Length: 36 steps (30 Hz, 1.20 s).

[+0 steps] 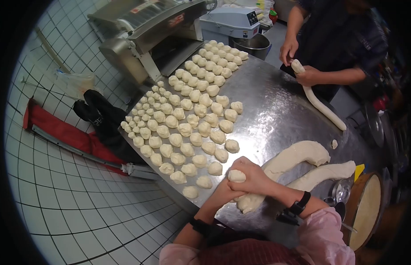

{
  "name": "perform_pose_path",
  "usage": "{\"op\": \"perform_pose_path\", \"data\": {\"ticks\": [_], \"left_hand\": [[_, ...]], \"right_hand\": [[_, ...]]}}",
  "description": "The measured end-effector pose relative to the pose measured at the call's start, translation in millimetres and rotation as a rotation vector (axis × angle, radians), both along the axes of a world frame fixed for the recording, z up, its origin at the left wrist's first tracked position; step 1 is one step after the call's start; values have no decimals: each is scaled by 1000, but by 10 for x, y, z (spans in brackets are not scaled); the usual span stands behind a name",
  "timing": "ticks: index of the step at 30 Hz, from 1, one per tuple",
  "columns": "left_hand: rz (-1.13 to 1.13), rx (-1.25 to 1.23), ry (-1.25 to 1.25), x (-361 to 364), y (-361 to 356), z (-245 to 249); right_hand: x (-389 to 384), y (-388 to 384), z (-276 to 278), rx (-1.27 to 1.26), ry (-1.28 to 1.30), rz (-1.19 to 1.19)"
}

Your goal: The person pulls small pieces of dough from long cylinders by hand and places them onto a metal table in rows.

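Note:
My right hand (255, 177) is closed around dough, and a small round lump of dough (237, 176) bulges out between my two hands. My left hand (226, 193) presses against my right one, its fingers closed at this lump and partly hidden. Beneath my right wrist lies a thick dough roll (297, 154), whose near end shows just below my hands. A second dough roll (324, 174) rests beside it on the metal table (258, 115). Rows of dough balls (184, 129) cover the table's left side, smaller ones at the far left edge.
Across the table a co-worker's hands (308, 76) hold a long thin dough rope (322, 108). A steel machine (157, 35) stands at the back left. To the right are a yellow scraper (359, 172), metal bowls (341, 191) and a large round container (377, 183).

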<state>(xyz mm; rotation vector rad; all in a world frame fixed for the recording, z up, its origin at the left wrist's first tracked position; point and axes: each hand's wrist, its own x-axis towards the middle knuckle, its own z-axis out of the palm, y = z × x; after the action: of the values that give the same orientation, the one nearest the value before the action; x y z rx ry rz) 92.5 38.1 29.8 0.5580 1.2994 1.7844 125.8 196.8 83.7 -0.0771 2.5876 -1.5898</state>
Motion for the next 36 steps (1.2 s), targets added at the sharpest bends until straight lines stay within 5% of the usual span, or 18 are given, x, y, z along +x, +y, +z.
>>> {"op": "perform_pose_path", "data": {"ticks": [6,8,10,12,17,21,24,26,30,32,34,36], "left_hand": [[-46,-206,-50,121,83,338],[-263,-37,186,170,64,652],[-198,-97,-16,57,-15,570],[136,28,-242,-63,-114,350],[207,49,-460,-37,-72,181],[305,96,-537,-32,-144,-87],[370,115,-577,-101,-137,107],[401,98,-585,-95,-99,150],[352,127,-381,-31,133,166],[416,45,-126,18,213,264],[370,94,-192,-37,133,266],[24,4,-101,-67,65,168]], "right_hand": [[-401,125,-43,237,85,-273],[-655,416,-338,360,74,-411],[-750,558,-267,371,3,-310],[-862,584,-282,354,70,-259],[-1077,634,-656,413,58,-112],[-939,646,-291,538,12,-90],[-580,597,31,392,-16,-194],[-360,538,133,-50,-397,62],[-87,131,99,-398,-300,231],[-61,131,218,-273,-324,202],[-62,149,214,-135,-321,69],[-88,192,231,-46,-223,28]]}}
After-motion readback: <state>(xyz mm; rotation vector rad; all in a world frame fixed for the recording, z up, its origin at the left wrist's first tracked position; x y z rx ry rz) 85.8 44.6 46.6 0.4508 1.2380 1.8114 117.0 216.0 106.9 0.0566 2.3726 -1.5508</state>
